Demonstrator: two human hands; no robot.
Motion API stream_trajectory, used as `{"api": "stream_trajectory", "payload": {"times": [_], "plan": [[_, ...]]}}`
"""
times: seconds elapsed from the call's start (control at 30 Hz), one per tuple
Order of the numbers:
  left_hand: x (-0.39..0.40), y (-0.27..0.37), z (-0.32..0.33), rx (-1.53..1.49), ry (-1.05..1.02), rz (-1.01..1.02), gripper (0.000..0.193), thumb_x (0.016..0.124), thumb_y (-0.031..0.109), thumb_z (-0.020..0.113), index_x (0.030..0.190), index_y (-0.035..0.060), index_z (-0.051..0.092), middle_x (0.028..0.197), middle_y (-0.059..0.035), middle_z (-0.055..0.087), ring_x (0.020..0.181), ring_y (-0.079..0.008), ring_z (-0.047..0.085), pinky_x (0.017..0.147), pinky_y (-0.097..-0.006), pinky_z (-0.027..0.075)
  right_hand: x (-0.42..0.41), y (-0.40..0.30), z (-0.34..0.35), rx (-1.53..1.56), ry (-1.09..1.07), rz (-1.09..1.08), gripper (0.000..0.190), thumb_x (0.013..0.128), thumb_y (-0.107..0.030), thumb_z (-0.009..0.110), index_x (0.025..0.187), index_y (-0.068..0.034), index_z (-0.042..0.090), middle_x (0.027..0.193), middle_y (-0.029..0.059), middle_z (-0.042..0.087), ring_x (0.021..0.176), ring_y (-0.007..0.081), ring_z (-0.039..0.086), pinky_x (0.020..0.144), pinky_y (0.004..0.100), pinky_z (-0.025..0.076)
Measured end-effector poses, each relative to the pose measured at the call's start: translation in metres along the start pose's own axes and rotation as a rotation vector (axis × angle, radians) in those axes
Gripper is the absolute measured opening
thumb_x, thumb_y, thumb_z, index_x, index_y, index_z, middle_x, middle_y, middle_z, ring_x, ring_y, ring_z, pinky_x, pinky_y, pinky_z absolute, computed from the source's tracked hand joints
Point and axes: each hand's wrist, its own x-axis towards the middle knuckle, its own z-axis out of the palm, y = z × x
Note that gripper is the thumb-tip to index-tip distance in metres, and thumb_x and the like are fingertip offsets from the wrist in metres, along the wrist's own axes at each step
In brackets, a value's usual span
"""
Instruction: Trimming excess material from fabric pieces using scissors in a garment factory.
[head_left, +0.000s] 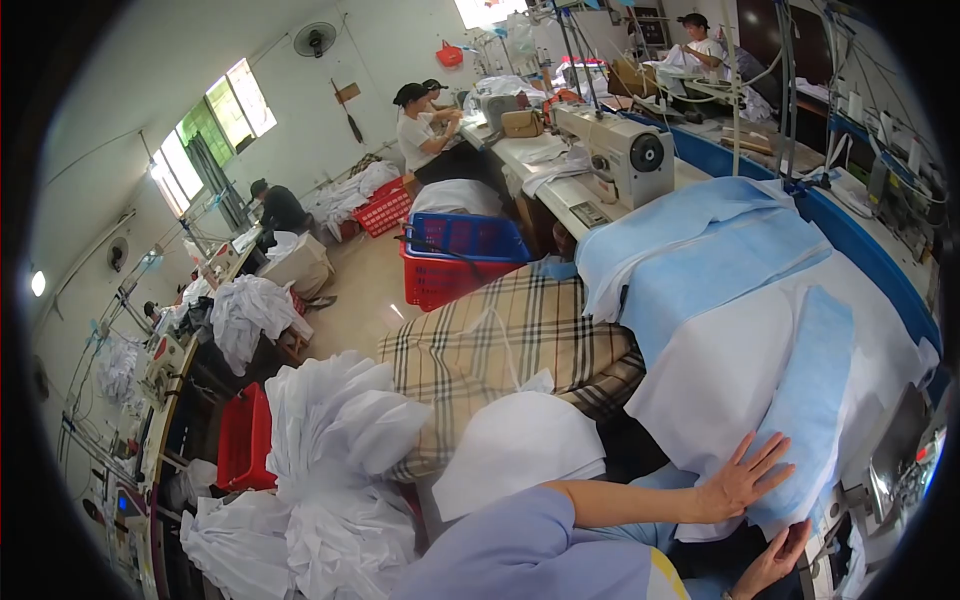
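Note:
My left hand (746, 480) lies flat with fingers spread on a pale blue fabric strip (814, 375). Beneath the strip is a large white fabric piece (720, 375), spread over the work surface. At the strip's near end is my right hand (772, 562), its fingertips at the cloth's edge. Whether they pinch it is unclear. More light blue fabric panels (720, 255) are layered on the white cloth farther up. Close to the right of my hands stands a sewing machine head (885, 465), partly cut off by the picture's rim.
To my left are white fabric bundles (337, 465), a plaid cloth (510, 330) and a stack of white pieces (525, 450). Red and blue baskets (465, 259) stand on the floor. Another sewing machine (615, 154) is ahead. Several people (424, 135) sit at other machines.

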Motion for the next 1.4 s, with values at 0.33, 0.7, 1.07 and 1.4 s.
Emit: {"api": "stream_trajectory", "payload": {"times": [0.33,0.7,1.07,1.4], "plan": [[-0.007,0.017,-0.008,-0.129,-0.077,-0.054,0.086,0.063,0.034,0.066,0.134,0.0079,0.026,0.141,-0.0227,0.015,0.132,-0.0345,0.014,0.103,-0.0534,0.011,-0.017,0.032,-0.009,0.206,-0.025,0.036,0.033,0.085,-0.005,0.05,0.117,0.005,0.046,0.103,0.014,0.055,0.091,0.0188,0.054,0.081,0.0293,0.042],[-0.005,-0.019,-0.007,-0.099,-0.049,0.03,0.065,0.062,0.013,0.072,0.12,0.0056,0.044,0.134,-0.0194,0.032,0.126,-0.0366,0.027,0.102,-0.0516,0.015,-0.016,0.013,0.015,0.65,-0.049,0.338,0.035,0.08,0.006,0.051,0.113,-0.001,0.041,0.097,0.0068,0.057,0.087,0.0103,0.055,0.073,0.0217,0.045],[0.022,-0.009,-0.029,-0.227,-0.095,0.181,0.041,0.068,0.007,0.066,0.107,0.0046,0.053,0.121,-0.0136,0.048,0.119,-0.0324,0.039,0.102,-0.0488,0.021,-0.014,0.006,-0.006,0.036,0.092,-0.038,0.044,0.07,-0.004,0.061,0.112,0.0,0.046,0.108,0.0161,0.05,0.098,0.0306,0.051,0.084,0.0327,0.043],[0.113,-0.026,-0.035,-0.298,-0.298,0.475,0.037,0.071,-0.002,0.056,0.108,0.0034,0.053,0.116,-0.0132,0.049,0.114,-0.0319,0.042,0.097,-0.0417,0.03,-0.007,-0.011,-0.002,-0.058,0.059,0.093,0.05,0.07,-0.015,0.069,0.113,-0.001,0.047,0.092,0.0131,0.056,0.082,0.0212,0.056,0.074,0.0296,0.046]]}}
